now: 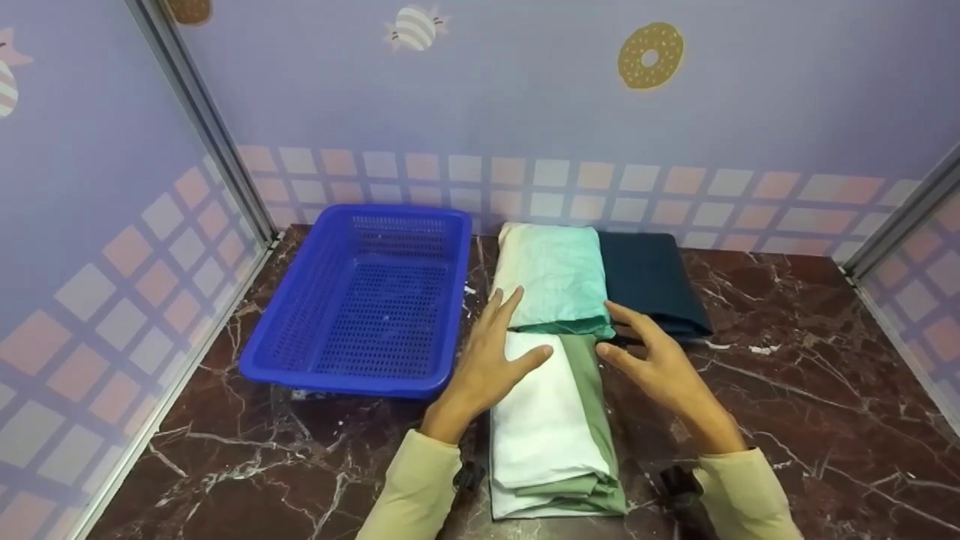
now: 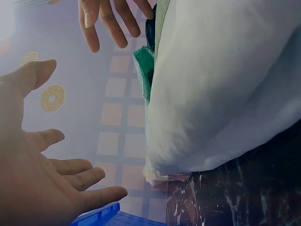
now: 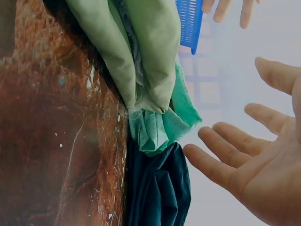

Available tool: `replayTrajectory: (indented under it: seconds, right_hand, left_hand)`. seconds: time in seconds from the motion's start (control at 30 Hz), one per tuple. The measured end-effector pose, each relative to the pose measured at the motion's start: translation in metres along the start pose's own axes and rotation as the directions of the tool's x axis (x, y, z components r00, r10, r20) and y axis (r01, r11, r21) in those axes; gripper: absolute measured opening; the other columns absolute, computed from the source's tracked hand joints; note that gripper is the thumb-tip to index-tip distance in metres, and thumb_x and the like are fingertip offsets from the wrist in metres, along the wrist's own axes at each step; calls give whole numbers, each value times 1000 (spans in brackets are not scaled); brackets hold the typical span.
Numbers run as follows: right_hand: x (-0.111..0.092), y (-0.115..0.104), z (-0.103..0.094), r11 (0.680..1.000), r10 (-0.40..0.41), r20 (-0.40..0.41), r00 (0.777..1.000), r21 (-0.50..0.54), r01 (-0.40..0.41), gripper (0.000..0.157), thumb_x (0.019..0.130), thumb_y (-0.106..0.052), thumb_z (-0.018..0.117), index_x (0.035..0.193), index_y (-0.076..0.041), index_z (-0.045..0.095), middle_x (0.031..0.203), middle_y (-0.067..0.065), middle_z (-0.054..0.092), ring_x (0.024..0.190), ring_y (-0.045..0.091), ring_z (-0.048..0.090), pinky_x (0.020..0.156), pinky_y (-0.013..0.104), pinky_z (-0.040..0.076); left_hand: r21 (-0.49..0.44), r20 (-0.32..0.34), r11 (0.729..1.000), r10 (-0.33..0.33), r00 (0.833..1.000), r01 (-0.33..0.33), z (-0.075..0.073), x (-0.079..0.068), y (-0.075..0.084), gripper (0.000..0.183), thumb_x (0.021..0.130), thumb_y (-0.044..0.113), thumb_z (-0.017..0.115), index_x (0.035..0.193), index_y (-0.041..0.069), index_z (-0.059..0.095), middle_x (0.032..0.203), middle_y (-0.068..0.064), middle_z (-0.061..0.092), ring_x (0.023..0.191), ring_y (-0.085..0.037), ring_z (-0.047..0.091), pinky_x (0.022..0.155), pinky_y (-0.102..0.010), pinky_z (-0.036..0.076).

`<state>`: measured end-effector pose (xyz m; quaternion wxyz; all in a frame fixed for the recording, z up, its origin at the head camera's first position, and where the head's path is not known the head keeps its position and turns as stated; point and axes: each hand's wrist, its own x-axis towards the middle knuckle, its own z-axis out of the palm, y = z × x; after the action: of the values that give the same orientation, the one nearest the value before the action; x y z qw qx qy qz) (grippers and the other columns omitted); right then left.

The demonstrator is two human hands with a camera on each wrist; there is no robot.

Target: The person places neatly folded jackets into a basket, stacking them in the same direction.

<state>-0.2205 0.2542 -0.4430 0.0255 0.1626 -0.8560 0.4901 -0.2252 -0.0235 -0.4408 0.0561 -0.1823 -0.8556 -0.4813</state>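
A folded white and green cloth (image 1: 547, 420) lies nearest the person on the marble-patterned table. Behind it is a folded mint-green cloth (image 1: 555, 274), pale at its left side, and to the right of that a folded dark blue cloth (image 1: 649, 281). The left hand (image 1: 491, 360), fingers spread, hovers over the left edge of the white and green cloth, holding nothing. Opposite it, the right hand (image 1: 664, 367) is above the right side with fingers apart, also without anything in it. Both wrist views show palms facing each other above the cloth.
A blue perforated plastic basket (image 1: 450, 330) stands left of the cloths, with no cloth inside. Purple patterned panels (image 1: 525, 90) enclose the table (image 1: 795, 420) at the back and sides. Small white scraps (image 1: 765, 349) lie on the right.
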Motion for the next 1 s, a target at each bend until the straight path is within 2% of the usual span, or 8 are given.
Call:
replayTrajectory:
  seconds: [0.27,0.47,0.63,0.87,1.0]
  right_hand:
    - [-4,4,-3,1000,-7,45,999,9,7,68,102,-24,75,161,-10,46,161,17,44,142,45,48,110,63,44]
    - [-5,10,-3,999,-1,144,990,-45,8,67,102,-22,75,160,-6,46,156,24,49,132,45,57,104,61,50]
    - [-3,15,-4,996,13,208,978,-87,6,70,100,-27,76,159,-5,47,149,24,56,127,45,61,103,62,50]
    - [-2,19,-4,994,30,235,972,-109,-5,70,98,-30,78,158,-6,49,144,23,61,125,42,63,100,60,53]
    - [-2,20,-3,995,25,258,966,-96,0,70,98,-29,79,157,-4,50,140,24,63,123,42,64,98,56,54]
  left_hand:
    - [8,32,998,-68,997,68,3,-4,0,93,94,41,78,169,17,30,173,-24,16,158,-45,17,122,-64,23]
    - [24,59,989,-146,988,145,6,-7,-1,95,93,39,79,170,17,28,173,-27,11,158,-45,16,121,-64,26]
    - [41,61,983,-181,982,179,9,-7,-2,95,92,35,80,170,15,29,172,-28,12,155,-48,22,121,-63,29]
    - [59,89,975,-220,971,215,11,-10,-4,95,92,29,80,169,11,28,169,-30,22,150,-49,33,118,-62,35]
    - [89,76,968,-241,968,234,11,-11,-5,89,90,21,78,166,7,33,161,-30,37,142,-47,45,115,-59,40]
